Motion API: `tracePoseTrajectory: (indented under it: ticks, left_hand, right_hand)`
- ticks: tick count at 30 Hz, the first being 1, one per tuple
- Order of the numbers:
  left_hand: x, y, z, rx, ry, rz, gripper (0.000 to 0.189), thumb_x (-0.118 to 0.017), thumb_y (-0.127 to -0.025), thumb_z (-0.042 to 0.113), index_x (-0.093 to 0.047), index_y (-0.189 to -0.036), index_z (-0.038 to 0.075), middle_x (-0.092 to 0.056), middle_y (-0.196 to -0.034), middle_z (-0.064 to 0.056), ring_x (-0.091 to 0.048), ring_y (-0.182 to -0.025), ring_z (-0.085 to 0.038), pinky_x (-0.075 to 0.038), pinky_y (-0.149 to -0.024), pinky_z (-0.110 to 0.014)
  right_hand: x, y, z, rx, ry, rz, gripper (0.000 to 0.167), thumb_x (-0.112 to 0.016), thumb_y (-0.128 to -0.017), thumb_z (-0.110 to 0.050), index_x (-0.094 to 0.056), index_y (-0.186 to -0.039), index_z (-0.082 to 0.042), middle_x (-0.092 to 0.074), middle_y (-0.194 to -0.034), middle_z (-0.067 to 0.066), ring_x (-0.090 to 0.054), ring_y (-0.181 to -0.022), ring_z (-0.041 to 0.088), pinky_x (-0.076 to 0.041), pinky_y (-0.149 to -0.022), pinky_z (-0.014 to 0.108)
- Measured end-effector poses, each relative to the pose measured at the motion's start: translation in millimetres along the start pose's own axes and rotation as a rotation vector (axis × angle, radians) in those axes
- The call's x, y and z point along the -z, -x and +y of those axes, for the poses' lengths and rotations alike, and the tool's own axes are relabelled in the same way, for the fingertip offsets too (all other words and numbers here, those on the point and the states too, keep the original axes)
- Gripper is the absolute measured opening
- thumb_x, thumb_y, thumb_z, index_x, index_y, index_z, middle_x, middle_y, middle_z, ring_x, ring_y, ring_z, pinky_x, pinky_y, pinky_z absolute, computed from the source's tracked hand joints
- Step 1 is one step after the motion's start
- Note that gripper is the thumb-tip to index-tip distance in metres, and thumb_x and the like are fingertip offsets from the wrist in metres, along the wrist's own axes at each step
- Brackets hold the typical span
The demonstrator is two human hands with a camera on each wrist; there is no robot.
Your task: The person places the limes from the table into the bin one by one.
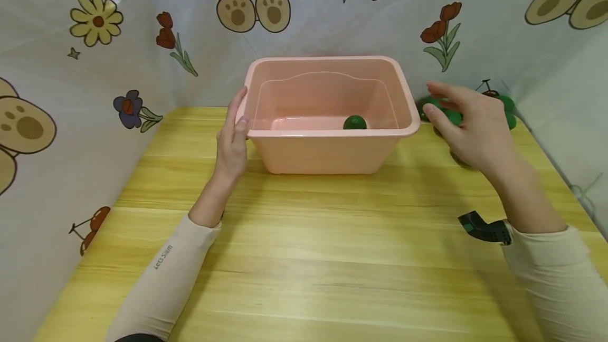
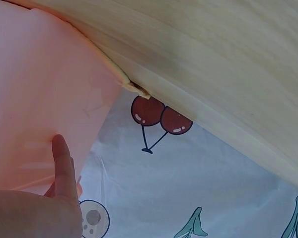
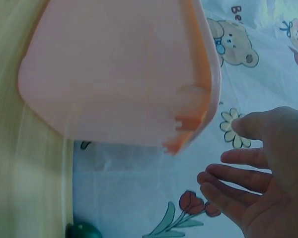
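A pink plastic basin (image 1: 323, 154) stands at the back of the wooden table, with a small dark green round object (image 1: 354, 122) inside. The left hand (image 1: 231, 146) touches the basin's left side near the rim; in the left wrist view a straight finger (image 2: 63, 166) lies against the outer wall. The right hand (image 1: 480, 123) is apart from the basin, off its right side, with fingers spread and holding nothing. Several green objects (image 1: 509, 112) lie behind the right hand, partly hidden by it; their kind cannot be told.
A white printed cloth (image 1: 323, 25) hangs behind the wooden table (image 1: 304, 257) and down its sides. A dark device (image 1: 484, 228) sits at the right wrist. In the right wrist view a green round object (image 3: 83, 230) shows at the bottom edge.
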State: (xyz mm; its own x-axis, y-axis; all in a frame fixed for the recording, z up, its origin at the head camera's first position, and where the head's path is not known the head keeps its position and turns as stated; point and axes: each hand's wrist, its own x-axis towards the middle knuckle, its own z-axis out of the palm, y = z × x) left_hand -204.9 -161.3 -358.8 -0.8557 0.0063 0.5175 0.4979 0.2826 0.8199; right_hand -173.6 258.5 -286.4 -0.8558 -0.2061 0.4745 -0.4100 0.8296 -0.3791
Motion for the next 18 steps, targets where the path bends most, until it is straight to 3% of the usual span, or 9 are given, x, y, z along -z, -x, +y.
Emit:
tracePoseTrajectory:
  ticks: [3, 8, 14, 18]
  left_hand:
    - [1.0, -1.2, -9.8, 0.002, -0.015, 0.007, 0.061, -0.036, -0.099, 0.039, -0.038, -0.158, 0.025, -0.050, -0.152, -0.008, -0.057, -0.128, -0.031, -0.050, -0.095, -0.059]
    - [2.3, -1.6, -12.3, 0.005, -0.034, 0.013, 0.060, -0.037, -0.098, 0.043, -0.039, -0.156, 0.032, -0.050, -0.153, 0.001, -0.057, -0.127, -0.023, -0.051, -0.095, -0.054]
    - [1.6, -1.2, -12.4, 0.005, -0.030, 0.012, 0.060, -0.036, -0.097, 0.043, -0.039, -0.157, 0.032, -0.050, -0.152, 0.001, -0.058, -0.126, -0.026, -0.051, -0.095, -0.054]
    - [0.5, -0.1, -8.3, 0.012, -0.016, 0.014, 0.061, -0.036, -0.098, 0.039, -0.039, -0.157, 0.025, -0.049, -0.153, -0.005, -0.056, -0.128, -0.030, -0.050, -0.097, -0.057]
  right_hand:
    - [2, 3.4, 12, -0.013, 0.033, -0.017, 0.048, -0.063, -0.101, -0.022, -0.055, -0.147, -0.014, -0.064, -0.134, 0.018, -0.066, -0.111, 0.044, -0.048, -0.089, 0.061]
    - [3, 10.9, 31, -0.068, 0.042, -0.088, 0.051, -0.062, -0.101, -0.023, -0.052, -0.148, -0.008, -0.061, -0.136, 0.024, -0.063, -0.110, 0.050, -0.045, -0.091, 0.065]
    - [5, 22.6, 62, -0.102, 0.099, -0.182, 0.054, -0.065, -0.099, -0.026, -0.052, -0.145, -0.002, -0.056, -0.139, 0.028, -0.062, -0.105, 0.054, -0.046, -0.087, 0.066]
    - [5, 31.8, 82, -0.111, 0.154, -0.251, 0.057, -0.069, -0.095, -0.024, -0.052, -0.142, 0.003, -0.055, -0.136, 0.032, -0.061, -0.100, 0.054, -0.046, -0.081, 0.065]
